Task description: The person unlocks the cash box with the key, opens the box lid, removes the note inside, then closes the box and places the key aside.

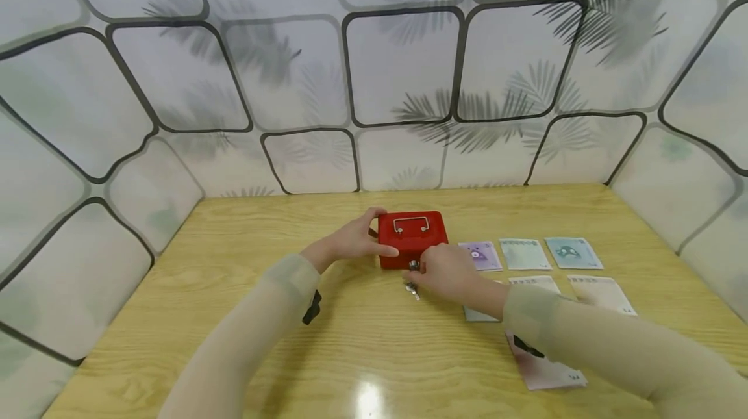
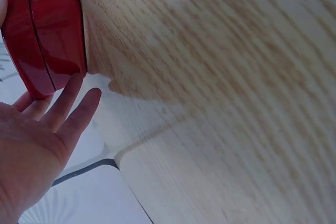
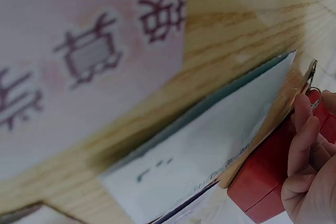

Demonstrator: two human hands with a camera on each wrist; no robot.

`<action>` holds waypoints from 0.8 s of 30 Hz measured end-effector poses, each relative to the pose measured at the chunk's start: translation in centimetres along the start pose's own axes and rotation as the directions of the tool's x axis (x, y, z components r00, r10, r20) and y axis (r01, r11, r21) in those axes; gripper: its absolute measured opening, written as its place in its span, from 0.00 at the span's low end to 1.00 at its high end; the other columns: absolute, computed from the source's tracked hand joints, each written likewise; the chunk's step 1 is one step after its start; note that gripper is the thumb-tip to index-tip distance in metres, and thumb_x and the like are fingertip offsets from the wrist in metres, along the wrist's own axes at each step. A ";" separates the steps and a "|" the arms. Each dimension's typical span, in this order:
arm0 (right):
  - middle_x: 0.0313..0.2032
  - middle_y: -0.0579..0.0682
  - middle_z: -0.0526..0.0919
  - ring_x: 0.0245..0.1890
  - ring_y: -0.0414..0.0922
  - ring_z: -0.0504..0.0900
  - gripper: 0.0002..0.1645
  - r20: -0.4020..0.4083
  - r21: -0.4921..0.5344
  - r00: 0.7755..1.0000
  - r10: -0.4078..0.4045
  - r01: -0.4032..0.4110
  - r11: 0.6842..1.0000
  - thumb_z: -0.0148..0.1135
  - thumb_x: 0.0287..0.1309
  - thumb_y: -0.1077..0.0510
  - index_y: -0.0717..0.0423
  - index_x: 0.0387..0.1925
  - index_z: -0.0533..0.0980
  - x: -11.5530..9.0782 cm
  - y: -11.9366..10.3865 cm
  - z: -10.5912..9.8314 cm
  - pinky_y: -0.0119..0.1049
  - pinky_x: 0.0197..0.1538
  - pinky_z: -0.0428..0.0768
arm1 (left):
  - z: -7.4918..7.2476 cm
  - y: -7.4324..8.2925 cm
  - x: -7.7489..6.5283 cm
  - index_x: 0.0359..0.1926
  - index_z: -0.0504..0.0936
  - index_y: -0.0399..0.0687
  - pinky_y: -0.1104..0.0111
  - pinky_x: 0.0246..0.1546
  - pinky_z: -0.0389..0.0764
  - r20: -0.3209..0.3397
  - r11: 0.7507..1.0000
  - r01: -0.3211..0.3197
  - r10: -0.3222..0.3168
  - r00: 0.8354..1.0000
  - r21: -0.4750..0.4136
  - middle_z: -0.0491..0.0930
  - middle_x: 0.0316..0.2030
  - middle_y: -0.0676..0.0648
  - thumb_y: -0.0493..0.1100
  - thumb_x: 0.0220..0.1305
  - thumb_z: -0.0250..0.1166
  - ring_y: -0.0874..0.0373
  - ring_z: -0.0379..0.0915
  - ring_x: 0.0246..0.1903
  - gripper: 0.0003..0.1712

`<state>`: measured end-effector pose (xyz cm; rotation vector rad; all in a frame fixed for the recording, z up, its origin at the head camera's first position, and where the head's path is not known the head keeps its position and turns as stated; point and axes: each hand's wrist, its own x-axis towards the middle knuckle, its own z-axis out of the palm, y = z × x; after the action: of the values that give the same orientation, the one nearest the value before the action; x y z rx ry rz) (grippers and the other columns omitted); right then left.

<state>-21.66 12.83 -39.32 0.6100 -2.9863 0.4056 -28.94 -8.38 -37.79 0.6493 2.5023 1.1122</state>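
A red cash box (image 1: pixel 409 243) with a folded metal handle (image 1: pixel 411 219) on its lid stands on the table, its lid down. My left hand (image 1: pixel 358 236) holds its left side, thumb at the front and fingers toward the back; in the left wrist view the fingertips touch the box's end. At the lock (image 1: pixel 414 265) on the front, my right hand (image 1: pixel 448 271) pinches a key, mostly hidden by the fingers. Below it hang more keys (image 1: pixel 412 290) on a ring, and the ring (image 3: pixel 315 98) shows in the right wrist view.
Right of the box lie several play banknotes in rows, among them a purple one (image 1: pixel 482 255), a teal one (image 1: pixel 573 253) and a pink one (image 1: pixel 543 367) under the right forearm. A patterned wall (image 1: pixel 403 68) rises behind the wooden table (image 1: pixel 245 224).
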 end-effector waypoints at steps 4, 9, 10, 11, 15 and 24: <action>0.05 0.37 0.58 0.10 0.37 0.62 0.33 0.007 -0.044 1.000 -0.004 0.004 0.999 0.68 0.53 0.36 0.47 0.06 0.66 0.2 -0.2 0.2 0.32 0.17 0.59 | 0.0 0.0 0.0 0.71 0.54 0.46 0.63 0.48 0.77 0.005 1.000 -0.007 0.007 1.000 0.002 0.68 0.63 0.43 0.53 0.56 0.73 0.51 0.76 0.52 0.50; 0.06 0.38 0.60 0.11 0.37 0.63 0.32 0.030 -0.046 0.999 0.033 -0.031 0.998 0.68 0.53 0.37 0.48 0.07 0.67 0.3 -0.5 0.2 0.32 0.16 0.59 | 0.0 0.0 0.0 0.71 0.53 0.45 0.63 0.48 0.77 0.005 1.000 -0.001 0.001 1.000 0.003 0.68 0.63 0.42 0.52 0.56 0.73 0.51 0.76 0.52 0.51; 0.06 0.38 0.60 0.11 0.37 0.63 0.32 0.032 -0.045 0.999 0.036 -0.035 0.998 0.69 0.52 0.37 0.48 0.07 0.67 0.2 -0.5 0.2 0.31 0.16 0.58 | 0.0 0.0 0.0 0.71 0.53 0.45 0.62 0.48 0.77 0.004 1.000 0.001 -0.001 1.000 0.003 0.68 0.62 0.42 0.52 0.56 0.73 0.51 0.76 0.51 0.51; 0.06 0.38 0.60 0.11 0.37 0.63 0.32 0.033 -0.045 0.999 0.038 -0.037 0.998 0.69 0.52 0.37 0.48 0.06 0.67 0.2 -0.5 0.2 0.31 0.16 0.57 | 0.0 0.0 0.0 0.71 0.53 0.45 0.62 0.48 0.76 0.006 1.000 0.003 -0.003 1.000 0.004 0.69 0.62 0.42 0.52 0.56 0.73 0.52 0.76 0.51 0.51; 0.05 0.37 0.59 0.11 0.37 0.63 0.32 0.026 -0.021 0.999 0.032 -0.032 0.999 0.70 0.53 0.40 0.49 0.06 0.67 0.1 -0.5 0.2 0.31 0.16 0.57 | 0.0 0.0 0.1 0.71 0.53 0.46 0.62 0.49 0.75 0.007 1.000 0.011 -0.011 1.000 0.001 0.70 0.61 0.42 0.53 0.56 0.73 0.52 0.76 0.51 0.51; 0.05 0.39 0.59 0.09 0.37 0.61 0.30 0.000 0.030 1.000 -0.003 0.003 1.000 0.67 0.58 0.47 0.51 0.07 0.66 -0.1 -0.7 0.3 0.29 0.16 0.56 | 0.0 0.1 -0.1 0.72 0.52 0.46 0.61 0.50 0.75 0.008 1.000 0.021 -0.021 1.000 -0.008 0.69 0.62 0.43 0.53 0.56 0.73 0.52 0.76 0.51 0.52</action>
<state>-21.25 12.14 -39.44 0.6166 -2.9846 0.4515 -28.86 -8.35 -37.67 0.6231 2.4908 1.1095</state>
